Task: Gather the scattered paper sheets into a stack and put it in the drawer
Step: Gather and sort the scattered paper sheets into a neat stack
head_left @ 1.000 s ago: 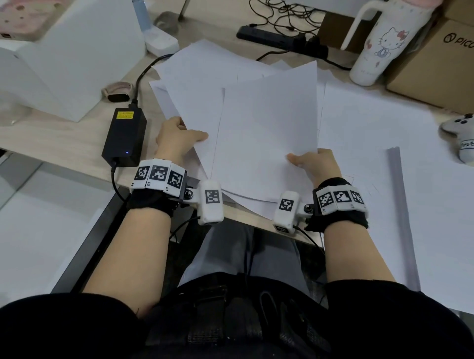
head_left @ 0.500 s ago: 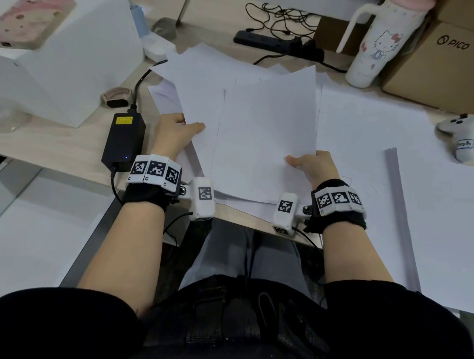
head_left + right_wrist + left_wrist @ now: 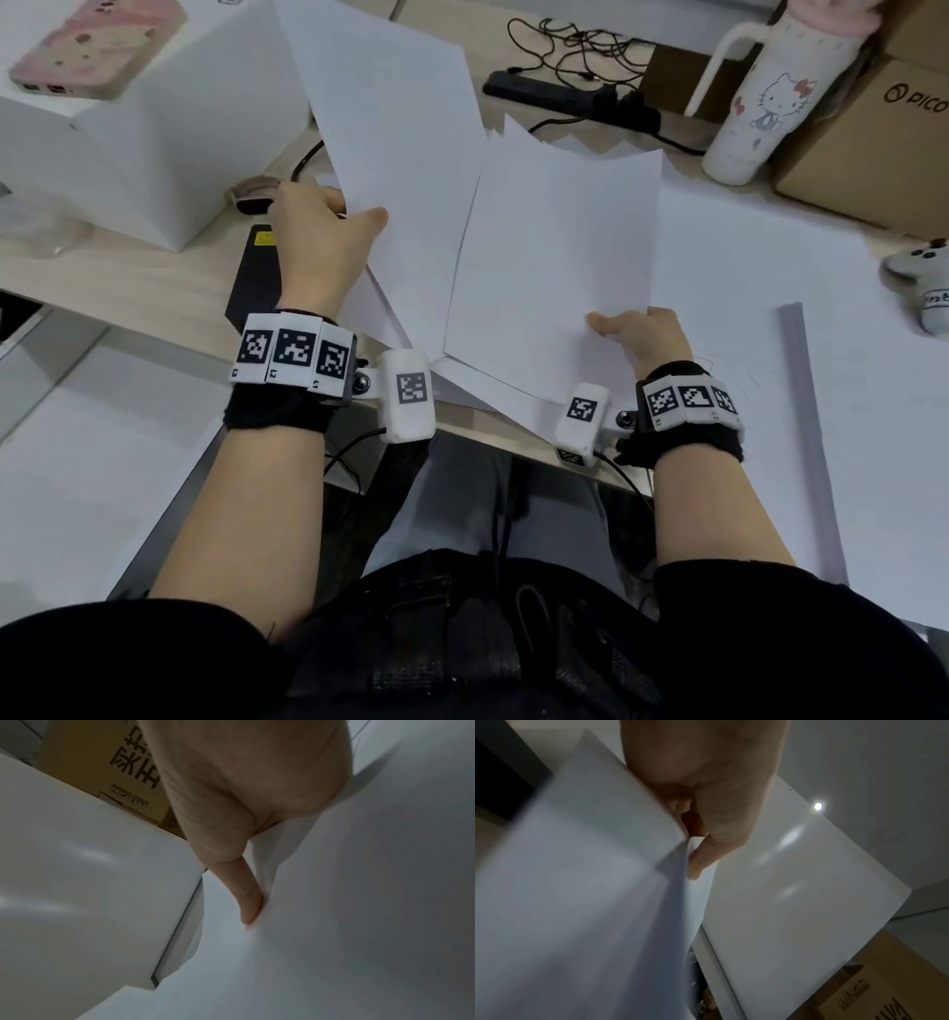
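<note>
Paper sheets (image 3: 554, 267): loose white pile at the near edge of the desk (image 3: 128, 288), fanned, corners out of line; more sheets lie flat to the right. No drawer identifiable in view.

Left hand (image 3: 318, 241): thumb over, fingers under, pinching the lower left edge of a lifted sheet (image 3: 395, 118) that tilts up off the pile. Right hand (image 3: 642, 339): thumb on top, fingers beneath, pinching the pile's lower right corner.

Handling, judged: very light, limp, slick sheet on sheet; bows when held by one edge and creases easily. Best held at opposite edges with both hands, then tapped square on the desk.

Legible: "PICO" on the cardboard box (image 3: 883, 133); cartoon cat on the white tumbler (image 3: 760, 103); label on the black power adapter (image 3: 251, 277) unreadable.
</note>
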